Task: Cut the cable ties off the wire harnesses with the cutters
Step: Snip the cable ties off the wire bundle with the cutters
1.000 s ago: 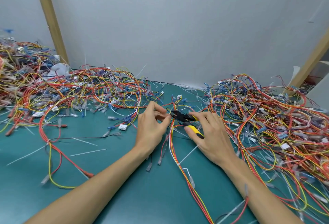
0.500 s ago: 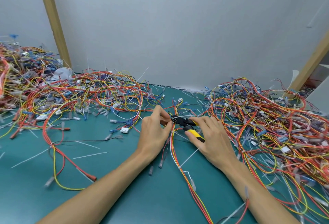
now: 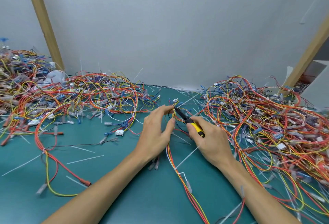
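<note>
- Yellow-and-black cutters [image 3: 195, 127] sit mid-table in your right hand [image 3: 211, 138], fingers wrapped round the handles, black nose pointing away from you and to the left.
- The nose tip is right at a small loop of yellow and orange wire; can't tell if the blades are apart or closed, it's too small.
- That loop belongs to the wire harness [image 3: 170, 154] you're working on, and your left hand [image 3: 156, 133] pinches it between thumb and fingertips, just beside the cutter tip.
- From there the harness runs back toward you between your forearms, with a white cable tie [image 3: 187, 157] on it, its long tail sticking out to the right.
- Underneath is a green mat [image 3: 110, 184], with loose white tie offcuts [image 3: 85, 159] scattered on it, mostly to your left.
- Big tangle of red, yellow and blue harnesses piled on the left [image 3: 74, 99], another pile on the right [image 3: 267, 120], both well apart from your hands.
- Grey wall [image 3: 169, 28] behind, with a wooden post on the left [image 3: 44, 24] and one on the right [image 3: 306, 54].
</note>
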The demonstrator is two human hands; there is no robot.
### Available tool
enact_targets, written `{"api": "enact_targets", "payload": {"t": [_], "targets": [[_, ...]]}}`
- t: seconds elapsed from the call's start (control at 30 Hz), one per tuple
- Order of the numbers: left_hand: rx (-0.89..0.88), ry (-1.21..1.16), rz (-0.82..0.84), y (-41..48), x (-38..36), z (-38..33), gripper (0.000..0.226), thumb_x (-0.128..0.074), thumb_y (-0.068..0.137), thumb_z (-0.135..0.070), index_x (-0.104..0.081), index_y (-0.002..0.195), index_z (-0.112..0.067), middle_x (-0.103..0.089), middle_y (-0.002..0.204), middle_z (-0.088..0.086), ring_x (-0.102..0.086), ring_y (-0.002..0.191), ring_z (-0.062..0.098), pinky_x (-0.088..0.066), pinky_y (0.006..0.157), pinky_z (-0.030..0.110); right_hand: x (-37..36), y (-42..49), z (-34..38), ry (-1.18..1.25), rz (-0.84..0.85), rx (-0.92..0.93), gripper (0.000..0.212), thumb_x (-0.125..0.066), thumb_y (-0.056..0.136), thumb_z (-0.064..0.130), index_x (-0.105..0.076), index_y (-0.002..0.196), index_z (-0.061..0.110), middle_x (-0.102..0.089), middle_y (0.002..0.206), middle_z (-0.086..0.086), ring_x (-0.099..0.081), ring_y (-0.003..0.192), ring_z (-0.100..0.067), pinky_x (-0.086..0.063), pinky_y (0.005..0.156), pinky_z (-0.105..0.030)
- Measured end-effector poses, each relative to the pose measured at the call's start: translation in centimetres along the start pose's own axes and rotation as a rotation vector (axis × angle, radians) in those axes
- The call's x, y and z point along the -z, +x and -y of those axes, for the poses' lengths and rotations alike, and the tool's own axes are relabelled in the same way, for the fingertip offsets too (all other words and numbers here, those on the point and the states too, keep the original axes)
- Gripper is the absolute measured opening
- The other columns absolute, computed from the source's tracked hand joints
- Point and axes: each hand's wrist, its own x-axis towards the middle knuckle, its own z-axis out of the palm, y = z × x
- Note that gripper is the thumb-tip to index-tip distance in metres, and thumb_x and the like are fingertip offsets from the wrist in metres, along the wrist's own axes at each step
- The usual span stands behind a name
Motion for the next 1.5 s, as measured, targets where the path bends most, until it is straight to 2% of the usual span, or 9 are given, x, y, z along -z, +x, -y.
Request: {"api": "enact_targets", "payload": {"t": [0.13, 0.3, 0.43, 0.57, 0.67, 0.8, 0.93, 1.13, 1.5], "targets": [[-0.019, 0.015, -0.016, -0.1, -0.3, -0.1, 0.023, -0.051, 0.099, -0.016, -0.058, 0.121, -0.013, -0.066, 0.110, -0.003, -0.059, 0.106, 0.014, -0.043, 0.096, 0.034, -0.1, 0.0, 0.0, 0.003, -0.005, -0.021, 0.047, -0.037, 0.090, 0.059, -0.066, 0.108, 0.027, -0.071, 0.084, 0.009, -0.062, 0.071, -0.015, -0.045, 0.061, -0.032], [0.096, -0.054, -0.064, 0.3, 0.1, 0.4, 0.014, -0.058, 0.096, -0.021, -0.070, 0.098, -0.015, -0.071, 0.090, -0.008, -0.061, 0.085, 0.007, -0.041, 0.074, 0.012, -0.1, 0.0, 0.0, -0.033, 0.005, 0.007, 0.045, -0.040, 0.090, 0.059, -0.064, 0.111, 0.027, -0.068, 0.087, 0.011, -0.060, 0.072, -0.014, -0.045, 0.060, -0.030], [0.137, -0.027, -0.127, 0.5, 0.2, 0.8, 0.010, -0.065, 0.091, -0.018, -0.071, 0.082, -0.017, -0.068, 0.079, -0.008, -0.056, 0.079, 0.000, -0.037, 0.070, 0.007, -0.1, -0.2, -0.3, -0.031, 0.029, 0.022, 0.039, -0.047, 0.089, 0.057, -0.063, 0.112, 0.029, -0.068, 0.096, 0.013, -0.062, 0.082, -0.010, -0.049, 0.067, -0.029], [0.157, 0.022, -0.156, 0.5, 0.3, 1.2, 0.008, -0.069, 0.087, -0.014, -0.075, 0.082, -0.014, -0.062, 0.070, -0.017, -0.055, 0.073, -0.002, -0.033, 0.072, 0.003, -0.1, -0.1, -0.4, -0.011, 0.076, 0.033, 0.040, -0.054, 0.088, 0.055, -0.064, 0.118, 0.029, -0.066, 0.104, 0.013, -0.059, 0.093, -0.006, -0.050, 0.079, -0.028], [0.133, 0.087, -0.145, 0.6, 0.3, 1.2, 0.006, -0.072, 0.083, -0.013, -0.078, 0.084, -0.015, -0.061, 0.071, -0.014, -0.054, 0.067, 0.000, -0.033, 0.069, 0.002, -0.1, 0.1, -0.6, -0.009, 0.115, 0.035, 0.039, -0.060, 0.090, 0.050, -0.062, 0.123, 0.028, -0.064, 0.111, 0.012, -0.057, 0.102, -0.006, -0.046, 0.086, -0.025], [0.097, 0.118, -0.163, 0.7, 0.2, 1.3, 0.007, -0.075, 0.078, -0.010, -0.078, 0.081, -0.016, -0.061, 0.069, -0.013, -0.054, 0.064, -0.004, -0.035, 0.068, 0.002, -0.3, 0.3, -0.8, -0.007, 0.161, 0.035, 0.042, -0.060, 0.091, 0.048, -0.061, 0.126, 0.024, -0.063, 0.112, 0.007, -0.057, 0.107, -0.013, -0.046, 0.092, -0.032], [0.070, 0.164, -0.163, 0.7, -0.1, 1.5, 0.007, -0.074, 0.077, -0.009, -0.077, 0.080, -0.015, -0.068, 0.075, -0.003, -0.058, 0.068, 0.012, -0.042, 0.071, 0.020, -0.4, 0.2, -0.8, -0.016, 0.149, 0.050, 0.040, -0.061, 0.091, 0.046, -0.062, 0.123, 0.022, -0.062, 0.106, 0.004, -0.055, 0.102, -0.015, -0.044, 0.089, -0.031], [0.088, 0.218, -0.175, 0.7, -0.2, 1.8, 0.010, -0.072, 0.079, -0.007, -0.077, 0.084, -0.014, -0.068, 0.079, 0.002, -0.059, 0.075, 0.020, -0.043, 0.074, 0.033, -0.6, 0.2, -0.7, -0.038, 0.128, 0.065, 0.036, -0.064, 0.090, 0.044, -0.064, 0.116, 0.019, -0.062, 0.099, 0.004, -0.057, 0.094, -0.016, -0.044, 0.083, -0.030], [0.080, 0.204, -0.178, 0.9, -0.3, 2.1, 0.010, -0.071, 0.077, -0.003, -0.076, 0.080, -0.012, -0.063, 0.074, 0.001, -0.049, 0.066, 0.013, -0.031, 0.065, 0.020, -0.8, 0.2, -0.8, -0.075, 0.135, 0.121, 0.039, -0.063, 0.092, 0.039, -0.062, 0.121, 0.013, -0.061, 0.105, -0.002, -0.056, 0.099, -0.023, -0.044, 0.090, -0.036]]}}
